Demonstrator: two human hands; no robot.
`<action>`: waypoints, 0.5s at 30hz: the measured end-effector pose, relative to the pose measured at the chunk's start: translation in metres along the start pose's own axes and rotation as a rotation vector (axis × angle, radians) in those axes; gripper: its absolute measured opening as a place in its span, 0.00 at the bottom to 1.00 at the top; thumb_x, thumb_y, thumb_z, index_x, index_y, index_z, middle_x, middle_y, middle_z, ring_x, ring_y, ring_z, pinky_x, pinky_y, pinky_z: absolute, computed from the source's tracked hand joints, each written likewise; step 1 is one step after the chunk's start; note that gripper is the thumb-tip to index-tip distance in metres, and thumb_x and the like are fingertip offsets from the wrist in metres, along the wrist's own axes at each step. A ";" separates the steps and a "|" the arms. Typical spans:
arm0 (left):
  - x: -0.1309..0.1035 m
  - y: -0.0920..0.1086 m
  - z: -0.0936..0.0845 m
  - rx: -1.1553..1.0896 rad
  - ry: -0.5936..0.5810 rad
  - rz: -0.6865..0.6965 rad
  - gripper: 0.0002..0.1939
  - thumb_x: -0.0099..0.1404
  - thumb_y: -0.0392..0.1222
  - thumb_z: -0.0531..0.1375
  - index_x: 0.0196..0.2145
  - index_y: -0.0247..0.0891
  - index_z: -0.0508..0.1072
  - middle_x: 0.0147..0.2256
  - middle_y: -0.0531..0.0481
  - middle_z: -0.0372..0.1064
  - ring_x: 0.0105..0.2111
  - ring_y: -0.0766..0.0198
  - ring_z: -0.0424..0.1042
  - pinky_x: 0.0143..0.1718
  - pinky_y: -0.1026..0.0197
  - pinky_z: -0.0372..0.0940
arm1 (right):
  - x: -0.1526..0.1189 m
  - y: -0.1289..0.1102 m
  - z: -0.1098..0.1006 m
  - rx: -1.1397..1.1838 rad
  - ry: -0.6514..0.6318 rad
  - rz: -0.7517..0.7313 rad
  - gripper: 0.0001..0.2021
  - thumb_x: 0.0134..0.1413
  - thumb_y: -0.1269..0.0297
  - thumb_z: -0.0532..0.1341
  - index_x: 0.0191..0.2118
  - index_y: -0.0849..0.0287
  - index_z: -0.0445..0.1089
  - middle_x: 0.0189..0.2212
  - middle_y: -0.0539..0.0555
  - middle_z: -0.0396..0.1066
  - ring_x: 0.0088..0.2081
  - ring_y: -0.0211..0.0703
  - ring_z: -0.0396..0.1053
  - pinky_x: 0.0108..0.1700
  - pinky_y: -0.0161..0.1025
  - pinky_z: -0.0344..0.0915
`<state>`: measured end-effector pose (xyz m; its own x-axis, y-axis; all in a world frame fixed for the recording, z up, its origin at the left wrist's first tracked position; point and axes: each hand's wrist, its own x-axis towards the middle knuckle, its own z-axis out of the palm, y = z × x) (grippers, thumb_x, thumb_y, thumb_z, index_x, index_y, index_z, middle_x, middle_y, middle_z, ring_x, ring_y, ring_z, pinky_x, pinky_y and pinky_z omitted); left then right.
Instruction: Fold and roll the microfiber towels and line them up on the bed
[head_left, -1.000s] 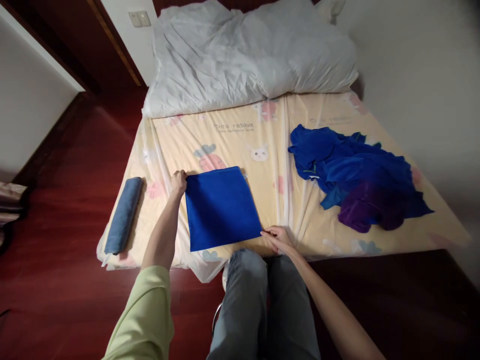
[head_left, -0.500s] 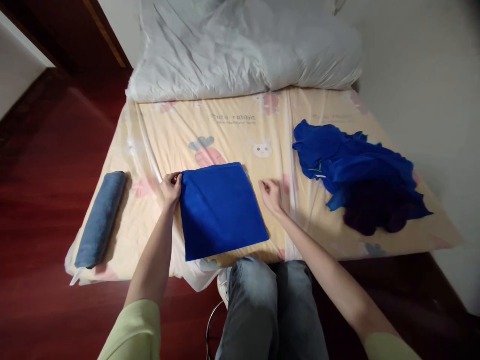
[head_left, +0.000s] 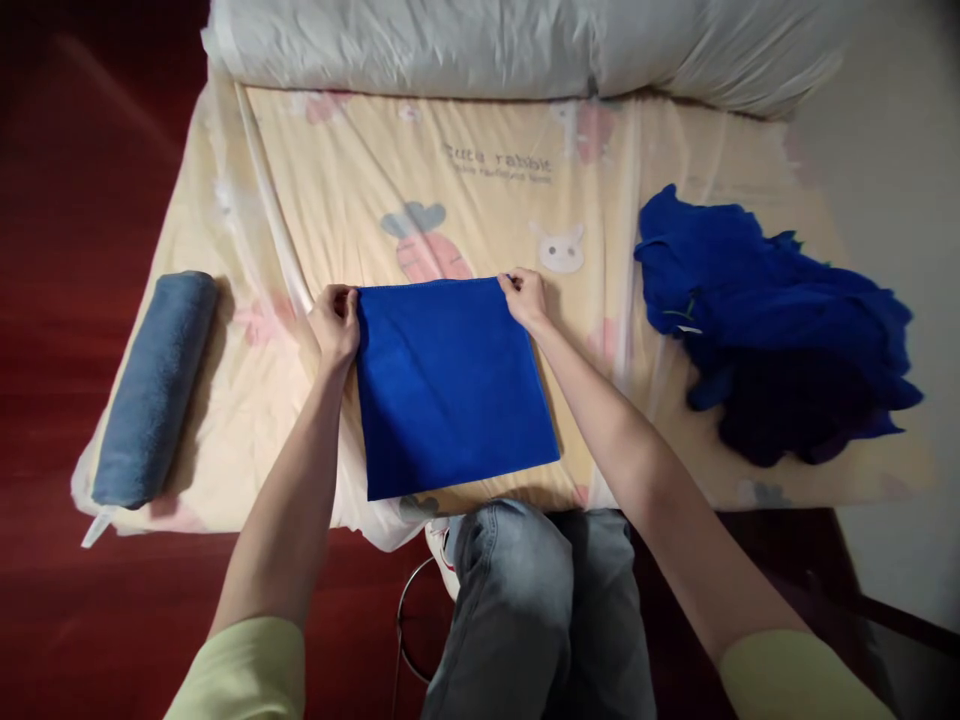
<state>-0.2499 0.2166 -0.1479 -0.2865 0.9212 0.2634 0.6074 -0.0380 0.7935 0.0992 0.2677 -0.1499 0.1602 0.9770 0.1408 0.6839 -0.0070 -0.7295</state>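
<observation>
Being pinched at far corners: flat, square blue cloth (head_left: pixel 457 385) | left hand (head_left: pixel 335 325), right hand (head_left: pixel 526 298) closed on it

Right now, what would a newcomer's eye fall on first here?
The flat blue cloth, near the front edge of the bed, its far corners held by the left hand and right hand. Next, the dark and blue heap to its right and the grey-blue roll to its left.
</observation>
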 end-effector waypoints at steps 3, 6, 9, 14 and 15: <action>0.000 0.001 0.000 -0.002 0.005 -0.010 0.19 0.74 0.57 0.55 0.44 0.38 0.73 0.40 0.43 0.77 0.41 0.57 0.77 0.47 0.56 0.73 | 0.010 -0.001 0.004 -0.021 0.005 0.075 0.15 0.66 0.56 0.62 0.29 0.59 0.69 0.24 0.48 0.64 0.31 0.41 0.65 0.44 0.40 0.65; 0.000 0.000 0.001 0.004 0.001 -0.019 0.20 0.74 0.58 0.54 0.43 0.39 0.72 0.41 0.43 0.77 0.42 0.56 0.77 0.49 0.55 0.72 | 0.018 0.003 0.009 -0.038 0.023 0.099 0.14 0.65 0.57 0.63 0.30 0.60 0.71 0.24 0.49 0.65 0.35 0.42 0.67 0.46 0.41 0.66; 0.001 0.000 0.001 0.018 0.006 -0.007 0.19 0.74 0.59 0.55 0.43 0.40 0.72 0.41 0.44 0.77 0.42 0.56 0.77 0.49 0.55 0.72 | 0.022 0.013 0.013 -0.009 0.005 0.053 0.15 0.65 0.55 0.64 0.32 0.60 0.72 0.25 0.50 0.67 0.40 0.45 0.71 0.50 0.44 0.67; 0.003 0.000 0.004 0.037 0.020 0.013 0.18 0.72 0.59 0.57 0.42 0.40 0.72 0.38 0.46 0.77 0.40 0.58 0.76 0.46 0.57 0.73 | 0.026 0.025 0.014 0.027 -0.029 0.001 0.15 0.65 0.53 0.65 0.38 0.63 0.76 0.32 0.54 0.74 0.44 0.47 0.74 0.54 0.49 0.70; 0.003 0.001 0.005 0.034 0.017 0.010 0.18 0.72 0.58 0.58 0.42 0.40 0.72 0.38 0.47 0.77 0.39 0.58 0.76 0.46 0.57 0.73 | 0.026 0.026 0.014 0.028 -0.033 0.004 0.15 0.65 0.53 0.65 0.39 0.63 0.76 0.33 0.54 0.75 0.44 0.47 0.74 0.55 0.50 0.70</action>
<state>-0.2467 0.2213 -0.1494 -0.2924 0.9141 0.2810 0.6354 -0.0339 0.7715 0.1111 0.2963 -0.1740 0.1390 0.9834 0.1164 0.6632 -0.0051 -0.7485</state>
